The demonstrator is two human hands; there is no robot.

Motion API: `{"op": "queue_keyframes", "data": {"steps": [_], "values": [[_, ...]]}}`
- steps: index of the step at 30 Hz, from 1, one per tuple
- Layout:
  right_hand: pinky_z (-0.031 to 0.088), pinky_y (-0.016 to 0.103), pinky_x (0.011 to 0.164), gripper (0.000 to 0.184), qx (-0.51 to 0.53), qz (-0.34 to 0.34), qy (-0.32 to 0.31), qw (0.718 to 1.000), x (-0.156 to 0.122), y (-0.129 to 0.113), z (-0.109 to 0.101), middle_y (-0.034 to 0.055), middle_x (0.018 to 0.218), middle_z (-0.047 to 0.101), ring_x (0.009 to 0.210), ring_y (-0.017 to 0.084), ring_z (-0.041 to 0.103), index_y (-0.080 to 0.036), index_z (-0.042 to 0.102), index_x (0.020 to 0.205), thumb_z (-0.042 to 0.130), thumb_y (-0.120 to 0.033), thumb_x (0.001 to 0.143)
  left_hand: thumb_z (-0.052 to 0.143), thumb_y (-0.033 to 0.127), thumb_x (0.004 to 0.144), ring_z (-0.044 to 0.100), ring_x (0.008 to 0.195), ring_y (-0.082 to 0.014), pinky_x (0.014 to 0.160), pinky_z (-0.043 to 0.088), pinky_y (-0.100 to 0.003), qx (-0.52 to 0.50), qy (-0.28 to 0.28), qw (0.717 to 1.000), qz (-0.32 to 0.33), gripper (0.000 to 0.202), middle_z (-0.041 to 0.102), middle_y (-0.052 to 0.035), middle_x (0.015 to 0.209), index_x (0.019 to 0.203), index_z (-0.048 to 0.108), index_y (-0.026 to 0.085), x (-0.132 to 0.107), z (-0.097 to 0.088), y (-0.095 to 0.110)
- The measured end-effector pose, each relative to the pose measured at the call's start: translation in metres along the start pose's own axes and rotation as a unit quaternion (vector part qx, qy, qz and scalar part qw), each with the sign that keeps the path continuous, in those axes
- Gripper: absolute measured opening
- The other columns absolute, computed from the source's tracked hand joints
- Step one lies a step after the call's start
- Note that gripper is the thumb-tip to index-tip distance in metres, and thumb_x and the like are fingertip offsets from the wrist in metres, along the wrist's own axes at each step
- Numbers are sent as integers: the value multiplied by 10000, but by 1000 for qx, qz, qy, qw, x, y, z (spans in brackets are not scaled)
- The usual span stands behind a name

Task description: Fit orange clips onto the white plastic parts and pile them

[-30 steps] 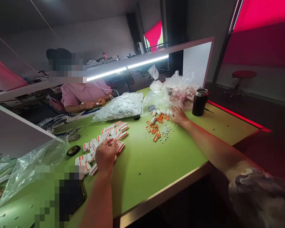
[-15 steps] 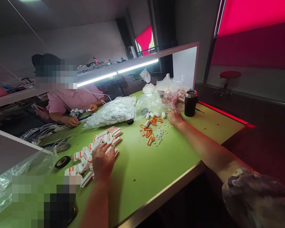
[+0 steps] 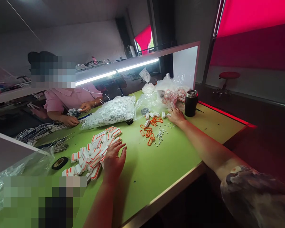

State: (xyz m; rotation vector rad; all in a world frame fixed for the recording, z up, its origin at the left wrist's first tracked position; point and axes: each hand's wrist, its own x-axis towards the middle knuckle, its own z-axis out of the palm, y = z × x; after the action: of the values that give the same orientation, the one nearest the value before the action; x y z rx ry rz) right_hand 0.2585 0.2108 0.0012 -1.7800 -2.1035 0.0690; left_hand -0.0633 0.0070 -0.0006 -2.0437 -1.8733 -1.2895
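Observation:
My left hand [image 3: 114,160] is over the right side of a pile of white connector housings with orange seals [image 3: 95,153]. Its fingers are spread and nothing shows in its grip. My right hand [image 3: 177,117] lies low on the green table [image 3: 144,171], fingers apart, beside a few loose white connector housings [image 3: 163,114]. A small white piece is by its fingertips; contact is hard to make out. Left of that hand lie loose orange rectangular frames [image 3: 148,132] and a scatter of tiny white plugs [image 3: 160,134].
A black bottle [image 3: 191,103] stands beside my right hand. Behind are a large clear bag of white parts [image 3: 112,110] and another plastic bag [image 3: 171,95]. Black tape [image 3: 60,163] lies left of the pile. Across the table, a person in pink [image 3: 66,101] handles wires.
My left hand has moved right across the pile, uncovering more of the housings. My right hand has stayed nearly in place.

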Motion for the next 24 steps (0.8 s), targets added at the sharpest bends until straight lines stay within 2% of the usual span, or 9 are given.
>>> {"op": "queue_keyframes", "data": {"steps": [3,6,8,11,16,21,24], "values": [[400,424,1012,327,-3,16,10,1000,0,-1,-2,173,1227,612,1181,328,513,-175,714,1094,576,-411,915,575,377,856,638,1119,-274,1018,476,-464,-3,-6,1000,-3,245,709,-115,1108,937,721,198,0,0,1],[428,417,960,367,-4,27,5,1000,0,-2,-4,200,1177,627,1128,329,543,-148,676,1125,630,-415,877,578,371,855,638,1122,-277,1013,480,-460,-8,-10,1000,-3,238,712,-114,1102,932,725,199,0,0,2],[446,399,934,399,-5,23,-2,1000,-1,-3,-6,203,1184,627,1112,321,551,-133,623,1192,656,-342,852,580,370,853,640,1118,-278,1007,485,-462,-13,-10,1000,-7,237,716,-112,1095,924,728,200,0,1,3],[462,365,907,369,-3,9,-15,1000,-4,-7,-7,182,1181,632,1084,287,571,-141,590,1215,599,-173,848,589,372,845,642,1112,-278,1005,488,-465,-20,-14,1000,-19,230,718,-103,1100,920,732,208,-1,3,5],[467,392,899,240,9,-5,-39,999,-8,-5,-7,170,1147,620,1063,292,586,-145,655,1043,536,-73,848,593,378,844,633,1131,-272,1041,464,-465,-35,-24,999,-24,223,722,-93,1086,909,735,219,-2,3,10],[448,369,901,196,78,-54,-48,994,-9,-3,-15,164,1029,640,1017,276,594,-115,668,985,556,-40,842,611,370,821,642,1117,-282,1046,459,-480,-69,-28,996,-41,218,732,-103,1064,879,749,212,-1,3,17],[444,355,926,238,122,-101,-28,987,-17,-19,-25,159,1068,650,1040,255,588,-123,657,1060,518,-58,879,666,394,786,650,1103,-286,1058,445,-483,-133,-43,985,-105,242,737,-106,1075,904,755,203,-2,4,25]]}}
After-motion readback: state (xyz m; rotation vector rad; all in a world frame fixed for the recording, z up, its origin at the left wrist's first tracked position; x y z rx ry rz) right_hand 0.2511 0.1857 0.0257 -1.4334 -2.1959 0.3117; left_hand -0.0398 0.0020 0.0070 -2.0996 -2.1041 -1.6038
